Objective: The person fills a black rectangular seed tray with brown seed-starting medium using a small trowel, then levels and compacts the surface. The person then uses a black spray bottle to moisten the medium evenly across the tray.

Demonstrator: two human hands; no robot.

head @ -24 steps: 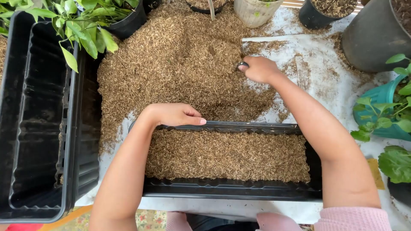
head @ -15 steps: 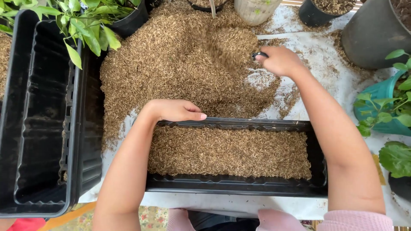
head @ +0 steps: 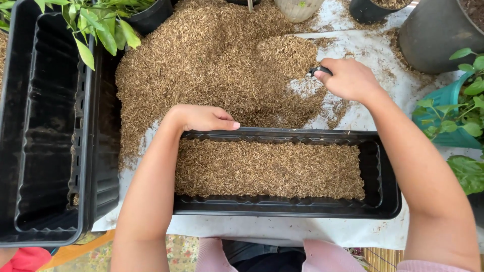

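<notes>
A long black planter tray (head: 388, 201) lies in front of me, partly filled with brown rice husks (head: 272, 168). My left hand (head: 204, 118) rests on its far rim, fingers together, gripping the edge. My right hand (head: 348, 79) is closed around a small dark tool handle (head: 318, 70) at the right edge of a big loose heap of husks (head: 222, 65) spread on a white sheet (head: 373, 50). The tool's working end is buried in the husks and hidden.
An empty deep black planter (head: 50, 126) stands at the left. A leafy plant in a black pot (head: 101, 20) sits at the back left. Dark pots (head: 438, 35) stand at the back right, and green plants in a teal pot (head: 454, 121) crowd the right edge.
My right hand has pushed from the middle of the heap outward to its right side with the tool. My left hand has stayed on the tray's rim.
</notes>
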